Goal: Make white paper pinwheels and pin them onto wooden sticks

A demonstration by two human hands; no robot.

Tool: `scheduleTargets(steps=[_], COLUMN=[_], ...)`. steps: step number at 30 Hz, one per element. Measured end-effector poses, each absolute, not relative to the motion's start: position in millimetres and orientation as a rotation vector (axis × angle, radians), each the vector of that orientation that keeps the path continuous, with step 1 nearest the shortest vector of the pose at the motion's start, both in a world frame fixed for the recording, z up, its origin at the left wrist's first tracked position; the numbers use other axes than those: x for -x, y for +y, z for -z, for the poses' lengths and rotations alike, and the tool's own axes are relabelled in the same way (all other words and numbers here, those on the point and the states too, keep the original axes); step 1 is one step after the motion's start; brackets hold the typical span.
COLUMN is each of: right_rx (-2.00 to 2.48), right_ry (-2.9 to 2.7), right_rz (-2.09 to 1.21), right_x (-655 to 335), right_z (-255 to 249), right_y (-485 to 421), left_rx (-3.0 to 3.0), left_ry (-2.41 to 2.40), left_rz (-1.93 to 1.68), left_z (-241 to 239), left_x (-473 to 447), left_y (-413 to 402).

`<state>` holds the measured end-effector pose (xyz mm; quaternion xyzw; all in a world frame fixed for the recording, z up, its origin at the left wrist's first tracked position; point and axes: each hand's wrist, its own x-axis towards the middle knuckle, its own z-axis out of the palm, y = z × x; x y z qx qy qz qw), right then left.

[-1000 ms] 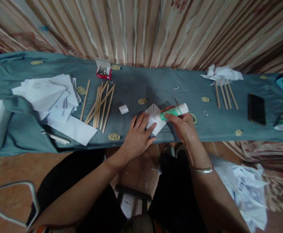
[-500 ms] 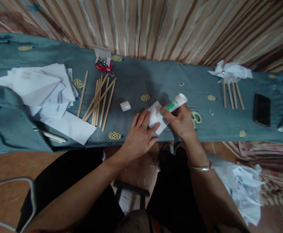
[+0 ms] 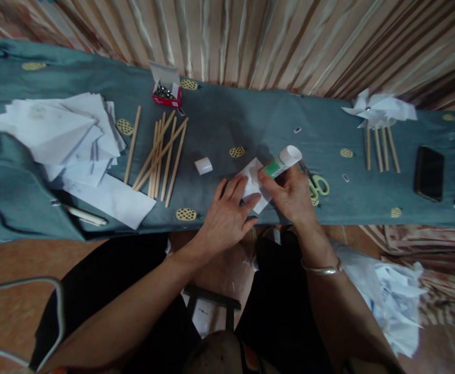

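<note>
White paper square (image 3: 254, 179) lies flat on the cloth-covered surface (image 3: 211, 119), nr the front edge, btwn the two hands. L hand (image 3: 229, 213) rests on its L side, fingers spread, gripping nothing. R hand (image 3: 295, 195) has its fingers wrapped round a green-&-white glue stick (image 3: 284, 162), tilted, lower end down at the middle of the square; can't tell if the tip touches, the thumb hides it. Step in hand is prob. gluing. Next move calls for L fingers pinning the square w/o straying into any glue, & light, even pressure from R so the paper doesn't drag or crease. Small white cap (image 3: 204, 165), prob. the glue's, sits loose to the L, so recapping would need a short reach. Green-handled scissors (image 3: 314, 186) lie just beside R hand, prob. not needed for this bit. Further L: wooden sticks (image 3: 160, 156), red box (image 3: 167, 98) of metal bits w/ lid up, & paper pile (image 3: 55, 130). Far R: white pinwheels (image 3: 385, 110), then a blk phone (image 3: 429, 173)
</note>
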<state>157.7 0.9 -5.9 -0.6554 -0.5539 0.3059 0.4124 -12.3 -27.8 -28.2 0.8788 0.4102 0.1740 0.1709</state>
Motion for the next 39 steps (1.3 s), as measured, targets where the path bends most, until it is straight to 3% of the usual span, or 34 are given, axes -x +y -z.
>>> scheduleTargets(steps=[39], right_rx=[1.677], right_ry=[-1.704], right_rz=[-0.794], right_x=[-155], right_z=[-4], right_y=[-5], left_rx=[-2.517], left_ry=[1.160], left_rz=[-0.466], left_z=[31], left_x=[13], left_y=[-29])
